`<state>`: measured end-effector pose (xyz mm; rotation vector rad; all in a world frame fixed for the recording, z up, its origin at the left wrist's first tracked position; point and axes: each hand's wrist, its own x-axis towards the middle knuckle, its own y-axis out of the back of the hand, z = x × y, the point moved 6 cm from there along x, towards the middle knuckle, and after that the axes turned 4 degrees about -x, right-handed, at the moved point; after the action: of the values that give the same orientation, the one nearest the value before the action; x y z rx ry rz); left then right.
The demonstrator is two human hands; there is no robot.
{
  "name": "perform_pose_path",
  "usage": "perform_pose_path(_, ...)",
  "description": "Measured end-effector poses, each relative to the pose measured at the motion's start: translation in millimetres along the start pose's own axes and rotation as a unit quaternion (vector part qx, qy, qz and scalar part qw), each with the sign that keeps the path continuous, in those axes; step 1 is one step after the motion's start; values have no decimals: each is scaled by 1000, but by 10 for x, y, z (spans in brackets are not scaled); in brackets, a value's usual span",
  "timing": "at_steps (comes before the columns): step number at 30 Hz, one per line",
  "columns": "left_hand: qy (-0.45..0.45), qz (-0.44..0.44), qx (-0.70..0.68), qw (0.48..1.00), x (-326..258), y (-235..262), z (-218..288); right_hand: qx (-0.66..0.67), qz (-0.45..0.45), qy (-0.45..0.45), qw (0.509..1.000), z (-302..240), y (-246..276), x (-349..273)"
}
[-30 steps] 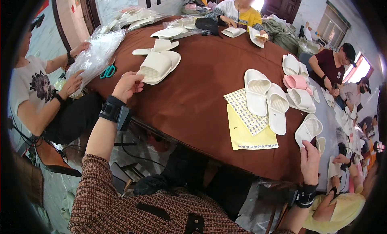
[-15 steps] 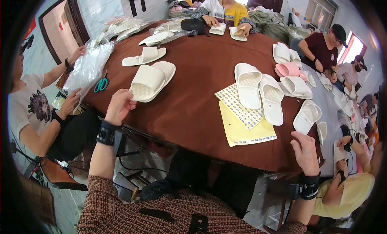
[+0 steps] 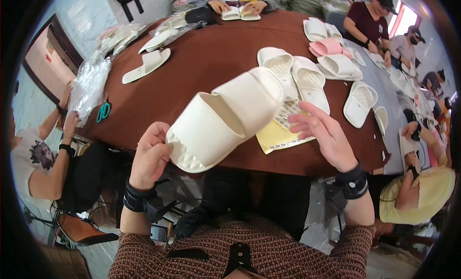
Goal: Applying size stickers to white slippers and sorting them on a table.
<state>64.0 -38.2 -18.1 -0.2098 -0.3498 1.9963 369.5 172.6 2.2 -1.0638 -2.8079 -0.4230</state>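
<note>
A pair of cream slide slippers [image 3: 204, 127], one overlapping the other, is held up above the table's near edge. The fingers and thumb of my left hand [image 3: 152, 154] pinch the toe end, where a bumpy insole shows. My right hand [image 3: 324, 137] is off the far end of the pair, fingers apart and holding nothing. Beyond it, two white slippers [image 3: 311, 84] lie side by side on a sheet of small printed stickers [image 3: 288, 111]. Under that sheet is a yellow backing sheet [image 3: 278, 139], partly covered by the held pair.
A brown cloth covers the table [image 3: 211, 53]. A single slipper [image 3: 148, 66], teal-handled scissors [image 3: 103, 112] and bagged slippers [image 3: 161, 40] lie left. On the right are more white slippers [image 3: 360, 103] and a pink one [image 3: 329, 47]. Co-workers sit around, one handling a clear plastic bag [image 3: 90, 84].
My left hand has lifted the slipper pair off the table and brought it right and nearer. My right hand has moved left and up toward it. The view has shifted.
</note>
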Motion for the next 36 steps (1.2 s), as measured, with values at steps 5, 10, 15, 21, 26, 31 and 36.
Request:
perform_pose_path(5,13,-31,14,999,22,-162,-139,151,44,-58,986,129,-59,119)
perform_pose_path(10,12,-58,37,998,6,-256,-184,231,102,-113,961,392,-27,177)
perform_pose_path(15,41,-12,39,998,18,-237,-248,213,61,-107,969,309,-84,165)
perform_pose_path(21,60,19,32,997,-62,-207,-419,230,147,-86,958,361,-16,197)
perform_pose_path(26,90,-21,17,996,-153,-246,-508,236,173,-86,952,349,-30,190)
perform_pose_path(31,99,-17,34,994,-174,-246,-541,191,166,-55,966,352,-7,177)
perform_pose_path(36,62,11,39,997,-140,-224,-386,128,177,-18,976,368,98,161)
